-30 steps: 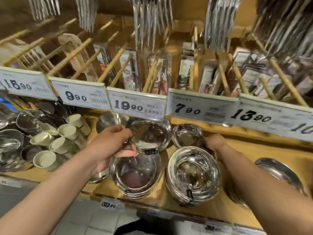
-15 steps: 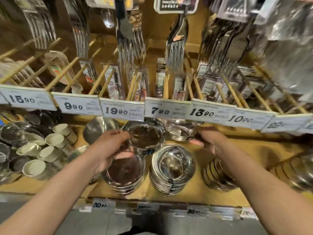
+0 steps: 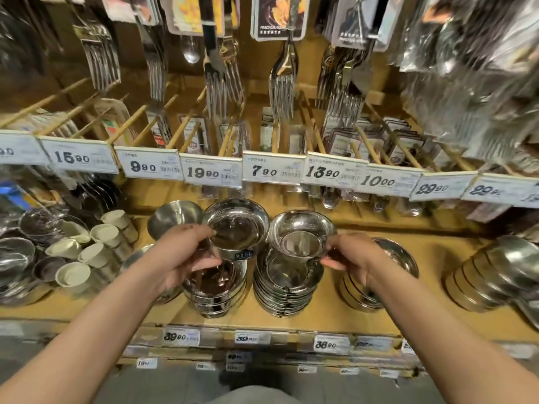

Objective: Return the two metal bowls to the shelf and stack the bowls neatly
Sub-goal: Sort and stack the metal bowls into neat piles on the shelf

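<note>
My left hand is pinching the near rim of a small steel bowl, thumb under, fingers over; my right hand is gripping a second steel bowl the same way. I'm holding each bowl mouth-up just above its own bowl stack and plate stack on the wooden shelf, so the drop looks straight down.

Shop aisle for kitchenware, price labels along shelf edges, packaged forks on hooks, stacked metal bowls
</note>
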Available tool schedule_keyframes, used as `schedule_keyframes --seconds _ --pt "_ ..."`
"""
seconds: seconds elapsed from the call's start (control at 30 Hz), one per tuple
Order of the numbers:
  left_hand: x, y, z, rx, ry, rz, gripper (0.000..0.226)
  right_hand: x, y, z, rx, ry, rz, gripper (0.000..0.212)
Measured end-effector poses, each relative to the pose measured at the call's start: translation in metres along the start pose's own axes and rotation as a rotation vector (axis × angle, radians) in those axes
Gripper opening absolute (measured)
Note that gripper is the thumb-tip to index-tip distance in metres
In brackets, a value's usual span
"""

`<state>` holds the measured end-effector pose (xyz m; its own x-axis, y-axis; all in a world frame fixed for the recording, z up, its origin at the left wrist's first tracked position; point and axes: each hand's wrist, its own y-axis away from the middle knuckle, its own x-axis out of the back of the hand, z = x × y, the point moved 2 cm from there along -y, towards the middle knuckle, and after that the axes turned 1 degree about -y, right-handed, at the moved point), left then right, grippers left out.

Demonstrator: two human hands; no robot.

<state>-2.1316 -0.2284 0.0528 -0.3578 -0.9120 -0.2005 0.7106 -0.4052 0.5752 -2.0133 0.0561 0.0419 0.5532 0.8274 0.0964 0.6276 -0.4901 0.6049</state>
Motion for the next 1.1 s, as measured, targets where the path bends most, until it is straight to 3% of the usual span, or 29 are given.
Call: schedule_keyframes --seconds 0.47,0.57,0.77,1.0,1.1 --pt "0.003 0.010 -0.011 -0.027 -0.009 0.039 0.011 -0.017 0.006 0.048 -0.003 -0.070 0.057 0.019" --pt "0.002 0.008 -0.013 -0.030 -0.032 0.030 0.012 -0.018 0.006 0.052 0.045 0.001 0.119 0.014" --pt "-0.002 0.005 -0.008 -0.014 -0.046 0.011 0.009 -0.006 0.004 0.047 0.159 0.370 0.278 0.024" --pt "-0.003 0.002 -0.002 0.008 -0.054 -0.019 0.006 -0.006 -0.004 0.041 0.169 0.327 0.242 0.006" --pt "-0.003 0.004 -0.001 0.006 -0.060 -0.030 0.008 -0.007 -0.005 0.043 0.141 0.297 0.232 0.015"
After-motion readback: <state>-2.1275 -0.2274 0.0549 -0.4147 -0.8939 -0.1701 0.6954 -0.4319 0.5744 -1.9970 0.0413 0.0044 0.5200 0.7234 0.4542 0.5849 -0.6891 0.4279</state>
